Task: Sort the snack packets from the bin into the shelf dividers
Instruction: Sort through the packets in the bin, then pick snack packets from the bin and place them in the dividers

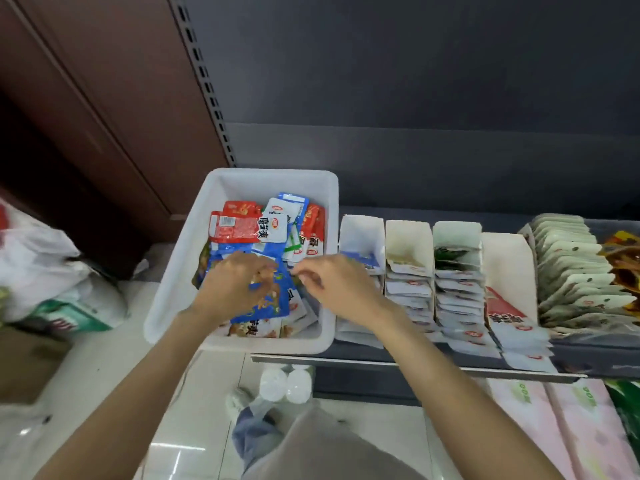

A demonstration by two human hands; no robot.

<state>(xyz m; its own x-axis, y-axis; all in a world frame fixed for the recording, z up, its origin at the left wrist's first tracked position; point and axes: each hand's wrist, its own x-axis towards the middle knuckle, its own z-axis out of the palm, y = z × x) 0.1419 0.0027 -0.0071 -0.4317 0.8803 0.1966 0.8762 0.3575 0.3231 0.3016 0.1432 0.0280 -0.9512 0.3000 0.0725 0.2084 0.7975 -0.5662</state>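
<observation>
Both hands reach into the white bin (180,271) at the shelf's (381,356) left end; the left hand (235,289) grips a blue packet (273,299), the right hand (329,282) is loosely curled, its grip unclear.

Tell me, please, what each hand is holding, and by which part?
Left hand grips blue snack packets near their top edges; right hand seems empty.

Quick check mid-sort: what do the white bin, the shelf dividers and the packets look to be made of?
White bin: likely plastic, smooth, slightly translucent, rounded moulded rim.
Shelf dividers: probably thin white card, matte, with folded edges; coated board is possible.
Snack packets: glossy printed film or foil, judging by glare and crinkles.
</observation>
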